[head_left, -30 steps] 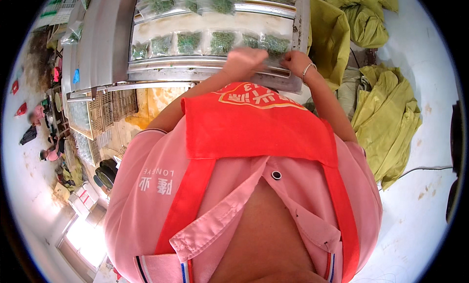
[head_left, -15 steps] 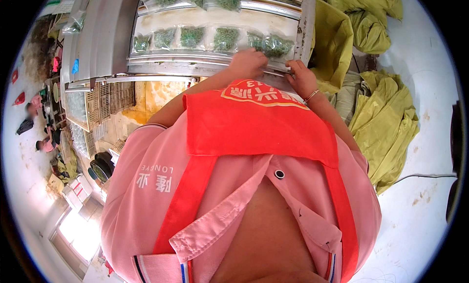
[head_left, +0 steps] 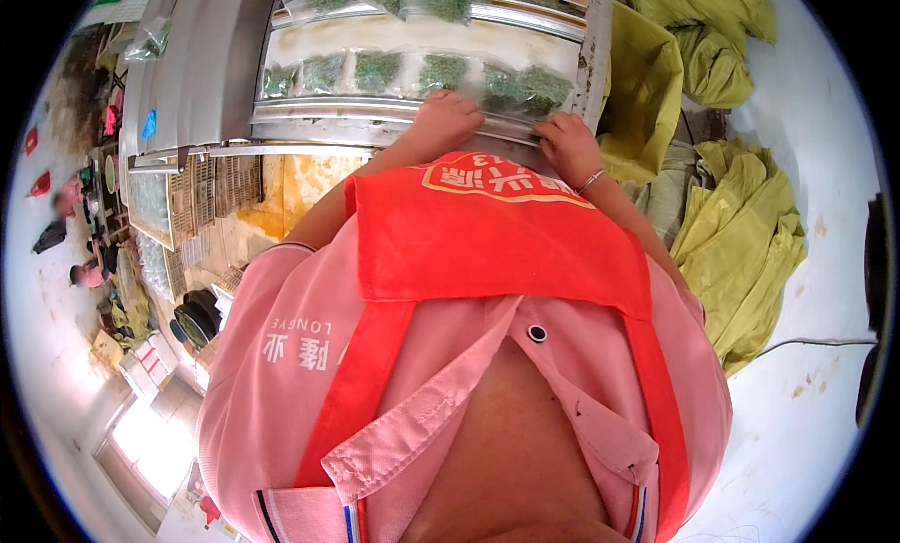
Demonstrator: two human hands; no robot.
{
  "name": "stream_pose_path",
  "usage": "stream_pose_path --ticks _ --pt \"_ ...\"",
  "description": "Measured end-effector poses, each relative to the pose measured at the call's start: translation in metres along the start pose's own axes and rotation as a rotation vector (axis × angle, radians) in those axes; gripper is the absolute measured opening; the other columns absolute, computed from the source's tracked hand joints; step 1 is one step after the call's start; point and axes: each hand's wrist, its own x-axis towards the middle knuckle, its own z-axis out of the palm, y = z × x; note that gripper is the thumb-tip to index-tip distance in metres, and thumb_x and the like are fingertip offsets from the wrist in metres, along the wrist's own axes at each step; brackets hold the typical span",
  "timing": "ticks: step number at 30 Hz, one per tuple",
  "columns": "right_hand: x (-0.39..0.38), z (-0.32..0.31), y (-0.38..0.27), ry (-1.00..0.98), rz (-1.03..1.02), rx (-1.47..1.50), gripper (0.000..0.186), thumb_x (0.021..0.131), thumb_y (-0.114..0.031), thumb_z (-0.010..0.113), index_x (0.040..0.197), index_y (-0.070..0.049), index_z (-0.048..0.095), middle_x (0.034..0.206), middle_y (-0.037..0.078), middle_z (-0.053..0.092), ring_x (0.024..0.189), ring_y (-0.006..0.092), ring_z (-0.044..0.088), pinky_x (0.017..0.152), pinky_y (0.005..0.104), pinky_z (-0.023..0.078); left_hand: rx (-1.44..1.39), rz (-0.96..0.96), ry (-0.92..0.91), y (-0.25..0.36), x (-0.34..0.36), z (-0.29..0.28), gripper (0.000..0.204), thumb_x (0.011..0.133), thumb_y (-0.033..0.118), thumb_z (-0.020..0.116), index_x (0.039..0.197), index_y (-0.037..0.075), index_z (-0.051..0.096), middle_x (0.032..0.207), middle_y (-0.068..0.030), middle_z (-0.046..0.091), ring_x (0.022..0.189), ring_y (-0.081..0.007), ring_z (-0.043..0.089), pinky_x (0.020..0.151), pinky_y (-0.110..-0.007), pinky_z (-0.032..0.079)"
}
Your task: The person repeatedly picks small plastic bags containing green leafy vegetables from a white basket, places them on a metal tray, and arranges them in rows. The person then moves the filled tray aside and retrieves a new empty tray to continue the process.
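Observation:
Clear plastic bags of green, leafy-looking contents lie side by side in a row on the pale bed of a metal machine (head_left: 356, 131). My left hand (head_left: 448, 119) rests at the machine's front bar, its fingers curled, just below a filled bag (head_left: 442, 73). To its right, my right hand (head_left: 569, 142) bends its fingers over the bar below the rightmost bag (head_left: 546, 89). What either hand's fingertips pinch, if anything, is hidden. A second group of filled bags (head_left: 445, 1) lies farther back on the machine.
A wide grey metal cover (head_left: 202, 65) stands left of the bed. Large yellow-green sacks (head_left: 745, 252) lie to the right, and an open one (head_left: 647, 93) is beside the machine. Crates (head_left: 192, 201) are stacked below left. Other people (head_left: 89, 273) are at the far left.
My left hand has moved left along the bar, away from the two rightmost bags. My right hand has shifted slightly left, with its fingers more bent.

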Motion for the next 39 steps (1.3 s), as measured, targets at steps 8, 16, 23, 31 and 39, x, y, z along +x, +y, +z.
stream_pose_path --ticks 8,16,23,31,39 --pt "-0.003 -0.009 0.009 -0.07 -0.017 -0.033 0.007 0.066 -0.009 0.06 0.073 -0.01 0.058 0.076 0.007 0.052 0.077 0.0274 0.051 0.068 0.0371 0.045 0.021 0.052 -0.032 -0.009 0.0 0.005 0.013 0.066 0.022 0.061 0.076 0.014 0.057 0.075 -0.0005 0.054 0.08 -0.02 0.055 0.076 -0.034 0.043" --pt "0.019 -0.037 0.015 -0.468 0.163 0.166 0.012 0.074 -0.017 0.063 0.082 -0.01 0.061 0.088 0.009 0.058 0.088 0.0297 0.055 0.078 0.0378 0.046 -0.269 0.018 -0.027 -0.023 -0.001 -0.016 0.016 0.077 0.03 0.062 0.079 0.014 0.064 0.079 -0.0033 0.062 0.076 -0.02 0.061 0.072 -0.034 0.047" --pt "0.065 -0.008 0.05 0.144 0.154 -0.099 0.032 0.08 -0.021 0.059 0.108 -0.006 0.059 0.106 0.014 0.058 0.097 0.0325 0.054 0.086 0.0395 0.044 -1.286 -1.044 0.352 -0.083 0.027 -0.027 0.037 0.084 0.029 0.062 0.107 0.0 0.056 0.089 -0.0045 0.064 0.067 -0.0116 0.063 0.053 -0.019 0.041" --pt "0.067 -0.004 0.045 -0.048 0.372 0.327 0.031 0.08 -0.023 0.06 0.108 -0.009 0.06 0.102 0.013 0.06 0.094 0.0301 0.058 0.083 0.0366 0.046 -1.313 -1.056 0.608 -0.117 0.049 -0.025 0.02 0.083 0.017 0.063 0.093 0.0 0.059 0.077 -0.0041 0.06 0.059 -0.013 0.061 0.053 -0.022 0.046" --pt "0.109 -0.024 0.009 0.263 0.477 0.975 0.033 0.083 -0.02 0.063 0.112 -0.004 0.058 0.101 0.007 0.061 0.071 0.014 0.062 0.065 0.0263 0.05 -1.194 -0.645 0.637 -0.073 0.056 -0.069 0.004 0.084 0.004 0.057 0.083 0.004 0.053 0.071 -0.0027 0.057 0.055 -0.0073 0.05 0.046 -0.022 0.045"
